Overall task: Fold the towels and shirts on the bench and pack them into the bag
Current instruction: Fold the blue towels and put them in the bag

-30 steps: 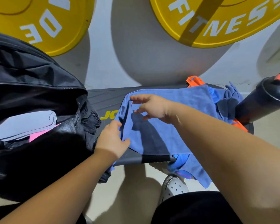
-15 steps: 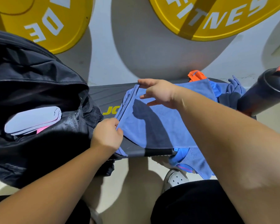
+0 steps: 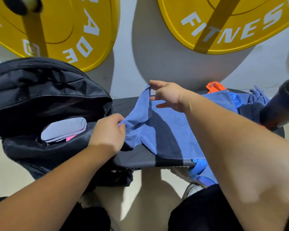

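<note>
A blue towel (image 3: 170, 130) lies across the black bench (image 3: 140, 159). My left hand (image 3: 108, 132) pinches its near left corner. My right hand (image 3: 167, 95) pinches the far left corner between thumb and forefinger and holds it raised off the bench, so the left edge sags between both hands. An open black bag (image 3: 40, 100) stands at the left end of the bench, with a folded pale grey cloth (image 3: 63, 129) and something pink inside. More blue and orange garments (image 3: 250, 99) lie bunched under and beyond the towel on the right.
A dark bottle (image 3: 282, 105) with an orange cap lies at the right end of the bench. Two yellow weight plates (image 3: 70, 30) lean against the wall behind. My white shoe (image 3: 192, 189) stands on the floor below the bench.
Both hands have gripped the towel's left edge and lifted it off the bench; the right hand moved up and away from me, and the view tilted down a little.
</note>
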